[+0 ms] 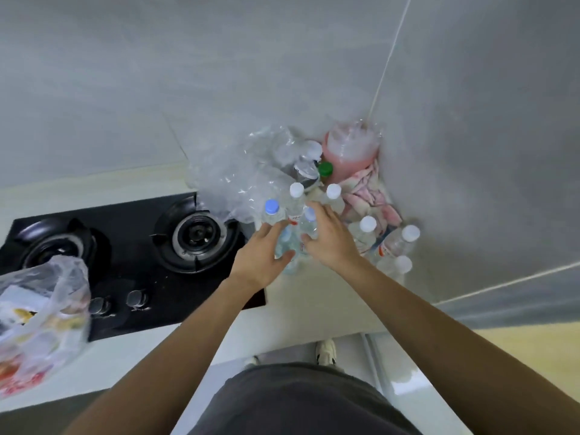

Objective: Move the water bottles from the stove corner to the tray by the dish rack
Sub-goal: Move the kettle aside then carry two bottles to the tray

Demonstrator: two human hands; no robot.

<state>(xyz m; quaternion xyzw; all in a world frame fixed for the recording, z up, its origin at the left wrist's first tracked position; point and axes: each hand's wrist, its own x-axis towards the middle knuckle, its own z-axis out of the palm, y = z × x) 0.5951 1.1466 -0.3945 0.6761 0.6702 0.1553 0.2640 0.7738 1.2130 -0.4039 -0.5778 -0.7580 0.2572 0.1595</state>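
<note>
Both hands are in the counter corner right of the stove [131,255], working a cluster of water bottles [365,229]. The left hand [262,257] has its fingers curled round a clear bottle [287,243], thumb on the near side. The right hand [329,238] sits just beside it, fingers wrapped over another bottle [309,222] with a pale blue cap. Around them stand more bottles, white caps and one blue cap [271,206], with three off to the right near the wall. Behind them there's crumpled clear plastic [232,171], a pink jug [350,149], a green cap [325,168] and a pink cloth [372,196]. A plastic bag [37,321] sits at the left edge.
</note>
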